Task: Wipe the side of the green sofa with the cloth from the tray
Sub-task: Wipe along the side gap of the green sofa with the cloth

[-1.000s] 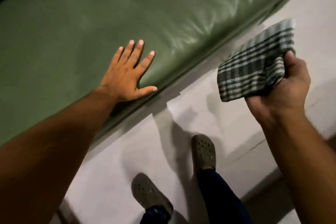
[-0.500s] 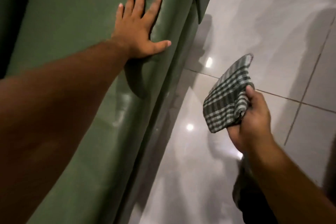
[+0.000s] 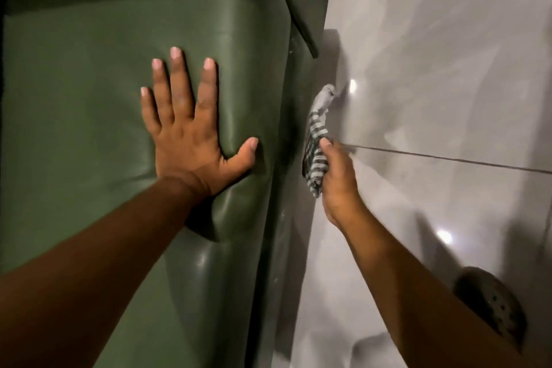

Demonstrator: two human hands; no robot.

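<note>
The left hand (image 3: 186,131) is lying flat with fingers spread, pressing into the one smooth green leather sofa (image 3: 89,75). The right hand (image 3: 336,179) is gripping a single green-and-white checked cloth (image 3: 316,140) against the sofa's outer side, above glossy grey floor tiles (image 3: 433,69). One perforated dark clog (image 3: 493,305) is showing.

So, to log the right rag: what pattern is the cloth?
A dark-and-white check, the cloth, held in the right hand; the head view shows it.
</note>
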